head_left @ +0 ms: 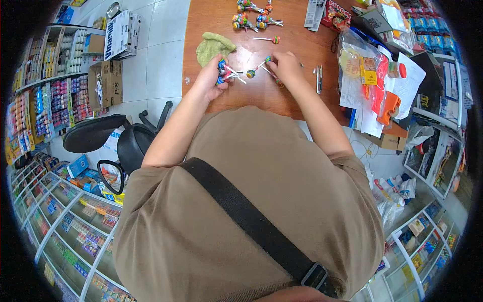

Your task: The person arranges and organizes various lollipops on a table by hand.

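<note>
My left hand (210,79) is closed around a bunch of wrapped lollipops (221,68), their white sticks pointing to the right. Across from it, my right hand (285,66) pinches a lollipop (267,60) between thumb and fingers, its stick slanting down to the left. Between the hands lies another lollipop (251,73) with a dark green and yellow wrapper. Part of a further lollipop shows under my right hand. Farther back a single red lollipop (275,40) rests on the wooden table (211,20). Several bunches of lollipops (243,22) lie beyond it.
A green cloth (214,48) is crumpled beside my left hand. To the right lie a box cutter (319,79), papers (412,80) and plastic packets. A black chair (136,146) stands at the left, near a white carton (122,35). Stocked shelves surround the table.
</note>
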Available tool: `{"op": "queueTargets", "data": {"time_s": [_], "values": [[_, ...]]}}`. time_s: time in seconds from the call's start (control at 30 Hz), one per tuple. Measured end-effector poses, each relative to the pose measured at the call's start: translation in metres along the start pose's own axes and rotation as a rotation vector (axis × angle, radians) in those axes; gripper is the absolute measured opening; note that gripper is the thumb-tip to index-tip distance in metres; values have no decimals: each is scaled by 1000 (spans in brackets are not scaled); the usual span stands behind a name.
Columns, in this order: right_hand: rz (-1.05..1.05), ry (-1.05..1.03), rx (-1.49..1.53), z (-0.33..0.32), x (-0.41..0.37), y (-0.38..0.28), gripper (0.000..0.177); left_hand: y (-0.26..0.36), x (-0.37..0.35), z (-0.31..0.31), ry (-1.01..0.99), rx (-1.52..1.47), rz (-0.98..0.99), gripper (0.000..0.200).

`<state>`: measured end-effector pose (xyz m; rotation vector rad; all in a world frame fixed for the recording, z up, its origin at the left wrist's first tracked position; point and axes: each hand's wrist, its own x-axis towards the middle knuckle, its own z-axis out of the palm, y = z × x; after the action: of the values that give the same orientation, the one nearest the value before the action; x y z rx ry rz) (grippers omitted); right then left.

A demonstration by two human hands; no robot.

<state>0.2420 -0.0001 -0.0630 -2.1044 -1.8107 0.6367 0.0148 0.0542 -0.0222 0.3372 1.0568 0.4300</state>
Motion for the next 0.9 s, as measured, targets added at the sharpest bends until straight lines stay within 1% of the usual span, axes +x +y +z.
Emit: {"op": "queueTargets", "data": {"time_s": [0.07,0.17,0.27,0.3,0.37,0.47,0.57,0.67,0.77,0.87,0.9], "values": [[-153,140,-51,10,-7,5,19,0,1,2,-8,-13,-3,30],[-90,-3,-119,-19,-36,-20,18,0,2,1,-55,-17,9,29],[-153,-76,-203,-8,-56,-8,19,2,5,-2,-92,-14,17,29],[-175,-44,-215,-2,-59,-2,18,2,6,0,-104,-10,12,30],[-226,23,-238,8,-59,8,17,3,4,7,-60,11,14,30],[-225,-9,-162,-9,-57,-4,17,5,-1,11,-36,32,21,29],[-52,12,192,-47,-51,-26,21,4,0,10,-62,38,26,29],[-123,44,773,-47,-34,-26,28,3,-2,13,-114,63,10,29],[-202,-97,1053,-63,-25,-61,23,1,-9,23,-132,117,-19,28],[-432,-166,692,-64,-10,-79,16,0,-18,33,-119,166,-41,29],[-490,-155,635,-62,-9,-83,14,0,-20,34,-112,178,-48,30]]}}
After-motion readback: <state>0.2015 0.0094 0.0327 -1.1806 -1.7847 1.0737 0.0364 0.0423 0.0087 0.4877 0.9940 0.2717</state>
